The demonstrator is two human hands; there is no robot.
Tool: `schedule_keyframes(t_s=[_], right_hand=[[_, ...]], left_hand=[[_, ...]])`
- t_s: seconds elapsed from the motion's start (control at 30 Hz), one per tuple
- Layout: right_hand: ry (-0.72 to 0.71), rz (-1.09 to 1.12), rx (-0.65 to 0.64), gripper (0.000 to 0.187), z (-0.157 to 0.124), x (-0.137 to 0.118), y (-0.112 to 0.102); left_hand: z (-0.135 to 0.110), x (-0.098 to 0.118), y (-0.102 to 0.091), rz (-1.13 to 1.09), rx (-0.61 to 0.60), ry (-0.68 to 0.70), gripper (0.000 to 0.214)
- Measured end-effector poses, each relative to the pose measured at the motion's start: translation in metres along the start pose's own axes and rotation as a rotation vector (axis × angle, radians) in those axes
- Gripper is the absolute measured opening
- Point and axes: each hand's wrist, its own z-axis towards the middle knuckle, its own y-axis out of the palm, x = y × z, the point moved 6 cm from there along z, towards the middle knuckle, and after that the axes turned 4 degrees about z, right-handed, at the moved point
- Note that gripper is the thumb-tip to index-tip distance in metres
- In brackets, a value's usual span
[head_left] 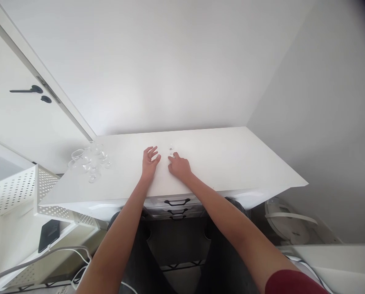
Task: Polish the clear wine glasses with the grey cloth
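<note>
A small, clear stemmed glass [171, 147] is on the white tabletop [225, 159], hard to make out against the white. My right hand [180, 166] is at its near end, thumb and index finger closed about its lower part. To the left of the glass, my left hand [151, 161] is open and apart from it, with curved, spread fingers and nothing in them. A group of clear stemmed glasses [92, 161] stands close together at the left end of the top.
Drawers with black handles [177, 202] are under the front edge. A white perforated shelf [13, 192] with a black device [49, 235] stands at lower left, near a cable [41, 255]. A door with a dark handle [25, 90] is at left. A white rounded appliance [288, 224] sits at lower right.
</note>
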Motion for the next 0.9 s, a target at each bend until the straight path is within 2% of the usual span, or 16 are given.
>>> schedule_keyframes(t_s=[0.17,0.33,0.43,0.57,0.77,0.9], right_hand=[[0.133,-0.036,0.03,0.044,0.008,0.068,-0.018],[0.306,-0.073,0.039,0.045,0.008,0.154,-0.038],[0.33,-0.08,0.034,0.047,0.011,0.185,-0.04],[0.341,-0.093,0.043,0.049,0.018,0.199,-0.034],[0.384,-0.095,0.079,0.049,0.018,0.202,-0.031],[0.364,-0.088,0.081,0.049,0.018,0.202,-0.032]], left_hand=[[0.001,-0.006,-0.005,0.035,0.057,-0.05,0.03],[0.0,-0.009,-0.007,0.013,0.117,-0.106,0.029],[0.0,-0.01,-0.009,-0.03,0.142,-0.098,0.031],[0.004,-0.017,-0.019,-0.151,0.236,-0.13,0.027],[0.006,-0.046,-0.047,-0.673,0.521,-0.366,0.015],[0.008,-0.05,-0.055,-0.711,0.51,-0.333,0.014]])
